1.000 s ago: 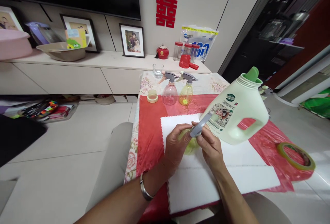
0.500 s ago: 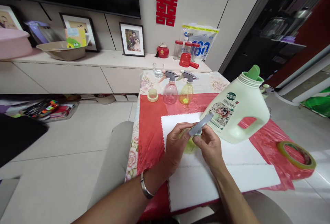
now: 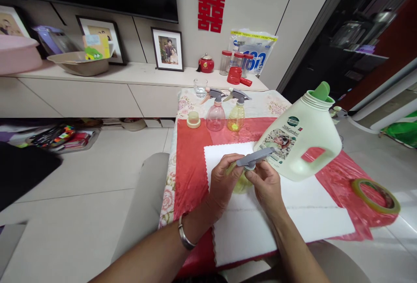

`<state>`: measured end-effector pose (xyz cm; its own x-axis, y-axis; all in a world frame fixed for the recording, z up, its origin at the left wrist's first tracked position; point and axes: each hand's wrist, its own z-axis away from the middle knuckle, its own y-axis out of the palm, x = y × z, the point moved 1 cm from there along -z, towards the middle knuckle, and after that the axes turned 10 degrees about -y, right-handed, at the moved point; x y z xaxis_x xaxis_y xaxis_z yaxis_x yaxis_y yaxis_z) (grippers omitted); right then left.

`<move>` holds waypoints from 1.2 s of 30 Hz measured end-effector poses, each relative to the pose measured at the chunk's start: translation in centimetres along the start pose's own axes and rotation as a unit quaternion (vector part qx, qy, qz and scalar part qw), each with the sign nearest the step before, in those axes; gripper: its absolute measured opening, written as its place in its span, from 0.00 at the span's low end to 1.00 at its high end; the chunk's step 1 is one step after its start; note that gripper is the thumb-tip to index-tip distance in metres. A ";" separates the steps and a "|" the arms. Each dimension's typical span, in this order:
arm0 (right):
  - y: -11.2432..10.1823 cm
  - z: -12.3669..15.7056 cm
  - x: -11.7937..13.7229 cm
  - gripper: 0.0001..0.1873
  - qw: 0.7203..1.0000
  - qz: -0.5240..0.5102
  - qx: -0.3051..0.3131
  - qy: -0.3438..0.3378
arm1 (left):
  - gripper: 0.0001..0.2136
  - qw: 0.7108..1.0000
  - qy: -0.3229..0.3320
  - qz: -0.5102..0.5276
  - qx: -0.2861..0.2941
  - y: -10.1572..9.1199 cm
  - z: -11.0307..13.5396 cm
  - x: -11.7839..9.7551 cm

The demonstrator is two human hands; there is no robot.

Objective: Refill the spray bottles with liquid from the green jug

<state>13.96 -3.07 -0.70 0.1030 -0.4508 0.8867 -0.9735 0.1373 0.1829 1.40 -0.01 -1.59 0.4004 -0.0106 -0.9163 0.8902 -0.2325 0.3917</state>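
Observation:
A yellow-tinted spray bottle [image 3: 241,185] stands over the white sheet, between my two hands. My left hand [image 3: 224,184] is closed around the bottle's left side. My right hand [image 3: 266,184] pinches the collar below the grey spray head [image 3: 256,157], which points to the right. The fingers hide much of the bottle. Just behind my right hand is a large pale green detergent jug [image 3: 301,137], uncapped, with a green spout. Farther back on the table stand a pink spray bottle [image 3: 215,117] and another yellow spray bottle [image 3: 236,118], both with spray heads on.
A pale cap [image 3: 193,120] sits left of the pink bottle, and a glass cup [image 3: 200,87] behind. The white sheet [image 3: 247,231] lies over red plastic [image 3: 190,165]. A tape roll [image 3: 375,196] lies at the right edge. Beyond is a cabinet [image 3: 107,74] with jars and frames.
The grey spray head has turned on the bottle, from slanting up to the right to lying nearly level. Both hands keep their places; other objects have stayed put.

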 end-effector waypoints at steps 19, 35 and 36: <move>0.2 -0.6 0.0 0.24 0.995 -0.049 -0.041 0.073 | 0.14 1.000 -0.030 -0.006 0.005 -0.1 0.1 0.0; -0.1 -0.4 -0.2 0.30 0.995 -0.056 -0.042 0.073 | 0.12 0.998 -0.045 0.030 0.013 0.0 0.3 0.1; 0.0 -0.5 -0.1 0.32 0.995 -0.055 -0.045 0.072 | 0.12 0.998 -0.047 0.033 0.015 0.0 0.3 0.1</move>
<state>14.02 -2.61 -0.62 0.2422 -0.3380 0.9094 -0.9331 0.1757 0.3138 1.42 -0.32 -1.73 0.4347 -0.1182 -0.8928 0.8549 -0.2573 0.4504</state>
